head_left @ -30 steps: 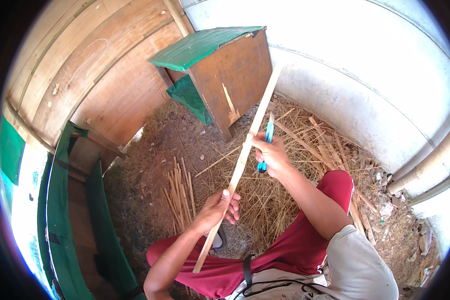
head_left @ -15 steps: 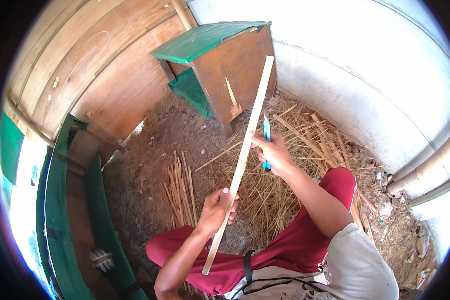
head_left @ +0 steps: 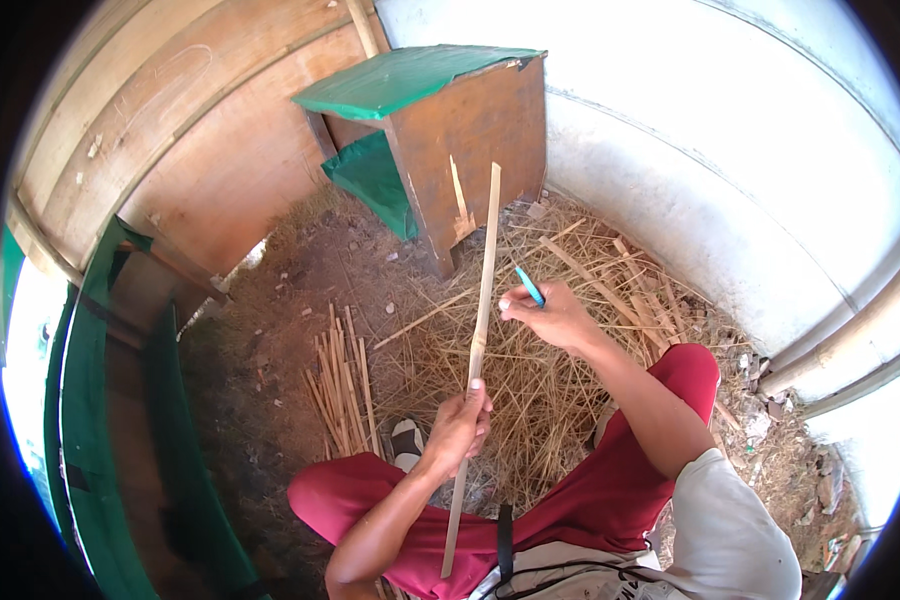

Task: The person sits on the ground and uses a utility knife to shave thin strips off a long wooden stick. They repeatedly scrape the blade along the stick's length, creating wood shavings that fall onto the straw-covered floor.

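Note:
A long, pale bamboo strip (head_left: 487, 285) stands nearly upright in front of me, its lower end reaching over my lap. My left hand (head_left: 456, 432) is closed round it below the middle, thumb on top. Just to the right of the strip is my right hand (head_left: 555, 318), its fingers curled around a blue cutter knife (head_left: 528, 286). The knife's front part points up and left; its rear part is hidden by the hand. A small gap shows between the right fingertips and the strip.
Thin shavings (head_left: 515, 400) cover the ground ahead, with split bamboo pieces (head_left: 635, 300) at their right. A bundle of strips (head_left: 342, 390) lies left of my hands. Beyond stands a brown wooden cabinet (head_left: 480, 150) with a green top. A green-covered bench (head_left: 105, 450) runs along the left.
The bamboo strip has moved down and turned more upright. My right hand has come off it, and the cutter knife has tilted to the left. My left hand keeps its hold.

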The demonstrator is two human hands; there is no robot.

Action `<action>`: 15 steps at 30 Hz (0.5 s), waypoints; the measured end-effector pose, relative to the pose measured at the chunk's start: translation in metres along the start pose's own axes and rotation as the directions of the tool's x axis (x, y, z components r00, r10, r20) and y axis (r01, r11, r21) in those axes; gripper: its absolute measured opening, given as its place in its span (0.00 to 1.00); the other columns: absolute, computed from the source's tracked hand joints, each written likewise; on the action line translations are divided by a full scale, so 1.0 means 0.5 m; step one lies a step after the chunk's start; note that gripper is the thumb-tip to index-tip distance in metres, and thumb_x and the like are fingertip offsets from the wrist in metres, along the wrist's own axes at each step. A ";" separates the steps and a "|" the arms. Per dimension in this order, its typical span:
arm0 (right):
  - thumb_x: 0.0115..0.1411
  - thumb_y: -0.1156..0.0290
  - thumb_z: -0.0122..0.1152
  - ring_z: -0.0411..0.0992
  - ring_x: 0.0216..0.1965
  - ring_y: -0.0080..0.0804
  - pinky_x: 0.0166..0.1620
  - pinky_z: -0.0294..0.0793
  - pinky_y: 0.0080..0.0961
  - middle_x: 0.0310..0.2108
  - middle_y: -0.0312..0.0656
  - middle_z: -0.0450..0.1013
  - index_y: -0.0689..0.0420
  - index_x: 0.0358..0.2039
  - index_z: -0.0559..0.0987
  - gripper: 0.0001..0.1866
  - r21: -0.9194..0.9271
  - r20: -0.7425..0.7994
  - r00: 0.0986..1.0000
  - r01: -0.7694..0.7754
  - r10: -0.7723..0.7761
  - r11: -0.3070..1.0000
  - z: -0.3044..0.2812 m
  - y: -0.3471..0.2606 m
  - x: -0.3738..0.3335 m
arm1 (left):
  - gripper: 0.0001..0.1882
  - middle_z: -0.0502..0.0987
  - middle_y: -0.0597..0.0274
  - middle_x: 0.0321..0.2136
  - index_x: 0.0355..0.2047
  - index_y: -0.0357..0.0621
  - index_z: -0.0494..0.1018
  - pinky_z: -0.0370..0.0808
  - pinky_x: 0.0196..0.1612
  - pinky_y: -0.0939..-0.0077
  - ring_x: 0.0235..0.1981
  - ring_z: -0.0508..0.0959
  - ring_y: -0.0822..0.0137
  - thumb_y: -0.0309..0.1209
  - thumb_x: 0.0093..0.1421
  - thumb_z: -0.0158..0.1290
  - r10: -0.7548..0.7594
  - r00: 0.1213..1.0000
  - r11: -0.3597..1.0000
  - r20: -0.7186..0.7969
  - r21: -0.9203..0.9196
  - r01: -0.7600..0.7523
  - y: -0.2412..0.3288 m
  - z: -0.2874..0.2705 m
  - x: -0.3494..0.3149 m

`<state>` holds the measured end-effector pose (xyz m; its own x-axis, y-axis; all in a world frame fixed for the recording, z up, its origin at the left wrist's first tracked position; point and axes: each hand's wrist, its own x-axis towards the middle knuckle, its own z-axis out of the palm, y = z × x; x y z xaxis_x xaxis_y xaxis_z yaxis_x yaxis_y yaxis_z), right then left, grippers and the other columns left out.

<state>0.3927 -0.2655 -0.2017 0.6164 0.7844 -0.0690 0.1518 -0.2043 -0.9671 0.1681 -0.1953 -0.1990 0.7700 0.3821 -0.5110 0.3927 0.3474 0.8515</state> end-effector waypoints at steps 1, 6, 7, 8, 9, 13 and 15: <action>0.62 0.59 0.64 0.75 0.23 0.26 0.27 0.73 0.32 0.22 0.42 0.77 0.59 0.37 0.83 0.15 -0.158 0.006 1.000 0.021 -0.020 0.987 -0.001 0.000 -0.005 | 0.25 0.61 0.73 0.15 0.31 0.44 0.66 0.53 0.10 0.83 0.09 0.56 0.81 0.55 0.69 0.42 -0.026 1.000 0.998 -0.010 0.050 0.026 0.000 -0.002 -0.003; 0.60 0.56 0.63 0.75 0.20 0.44 0.29 0.75 0.40 0.17 0.46 0.74 0.58 0.25 0.83 0.17 -0.746 0.097 0.986 0.163 -0.138 0.645 -0.015 -0.023 -0.061 | 0.19 0.61 0.72 0.16 0.27 0.44 0.65 0.60 0.20 0.73 0.18 0.59 0.78 0.44 0.70 0.47 0.157 0.986 0.954 -0.060 0.266 -0.136 -0.050 -0.017 0.014; 0.60 0.57 0.63 0.76 0.20 0.44 0.29 0.76 0.40 0.17 0.47 0.74 0.58 0.26 0.83 0.16 -0.756 0.130 0.983 0.185 -0.133 0.628 -0.014 -0.011 -0.062 | 0.19 0.61 0.71 0.16 0.28 0.43 0.65 0.60 0.20 0.72 0.18 0.60 0.77 0.44 0.70 0.47 0.182 0.981 0.936 -0.062 0.317 -0.154 -0.060 -0.018 0.017; 0.60 0.58 0.62 0.76 0.20 0.44 0.29 0.76 0.40 0.17 0.47 0.74 0.58 0.26 0.83 0.15 -0.758 0.159 0.979 0.205 -0.130 0.620 -0.014 -0.002 -0.061 | 0.19 0.62 0.70 0.17 0.28 0.42 0.65 0.61 0.21 0.71 0.18 0.60 0.76 0.44 0.70 0.47 0.204 0.977 0.911 -0.063 0.377 -0.167 -0.062 -0.017 0.017; 0.60 0.60 0.62 0.76 0.21 0.44 0.29 0.76 0.40 0.17 0.47 0.75 0.58 0.26 0.83 0.15 -0.759 0.189 0.974 0.226 -0.125 0.611 -0.014 0.005 -0.060 | 0.20 0.62 0.69 0.17 0.28 0.42 0.65 0.62 0.21 0.70 0.18 0.61 0.75 0.44 0.70 0.47 0.226 0.972 0.883 -0.062 0.434 -0.178 -0.066 -0.014 0.017; 0.57 0.64 0.60 0.77 0.22 0.44 0.29 0.78 0.41 0.18 0.48 0.75 0.60 0.25 0.82 0.13 -0.788 0.187 0.982 0.143 0.012 0.598 0.002 0.005 -0.051 | 0.21 0.66 0.63 0.17 0.29 0.38 0.66 0.64 0.23 0.65 0.17 0.64 0.68 0.44 0.69 0.48 0.254 0.965 0.843 -0.072 0.506 -0.184 -0.081 0.005 0.014; 0.56 0.66 0.59 0.78 0.23 0.44 0.30 0.79 0.41 0.18 0.49 0.75 0.61 0.24 0.82 0.12 -0.812 0.173 0.979 0.077 0.112 0.578 0.026 0.024 -0.057 | 0.21 0.67 0.59 0.17 0.30 0.36 0.67 0.65 0.24 0.62 0.18 0.66 0.65 0.44 0.69 0.49 0.297 0.951 0.801 -0.089 0.566 -0.197 -0.103 0.010 0.014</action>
<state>0.3669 -0.2825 -0.2144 0.4867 0.8458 -0.2184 0.7628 -0.5334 -0.3656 0.1560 -0.2148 -0.2457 0.8037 0.5429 -0.2438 0.4475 -0.2813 0.8489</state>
